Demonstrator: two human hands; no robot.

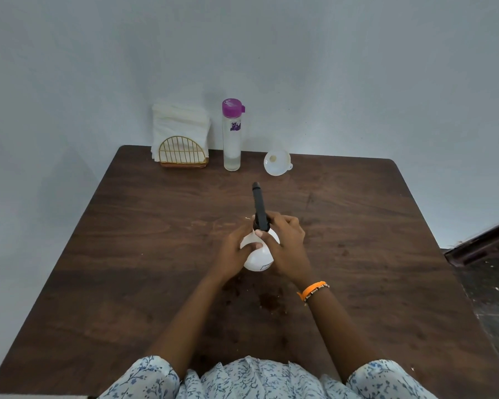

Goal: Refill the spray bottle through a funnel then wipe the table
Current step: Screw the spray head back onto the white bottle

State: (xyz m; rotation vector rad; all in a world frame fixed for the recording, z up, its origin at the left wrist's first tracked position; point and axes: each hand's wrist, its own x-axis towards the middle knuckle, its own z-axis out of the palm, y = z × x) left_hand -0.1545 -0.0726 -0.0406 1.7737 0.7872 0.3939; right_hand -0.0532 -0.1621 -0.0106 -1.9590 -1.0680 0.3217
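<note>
A white spray bottle [258, 259] with a black spray head [259, 205] stands in the middle of the brown table [127, 240]. My left hand [233, 253] grips the white body from the left. My right hand [287, 241] wraps around the black collar at the bottle's neck. A white funnel [277, 163] lies on its side at the back of the table. To its left stands a clear water bottle [232, 136] with a purple cap, holding a little liquid. White paper napkins [179, 125] sit in a gold wire holder [184, 153] at the back left.
A pale wall rises right behind the table's far edge. Dark stains and crumbs [268, 300] mark the tabletop near my forearms. Dark furniture [484, 243] and a dark floor lie past the table's right edge.
</note>
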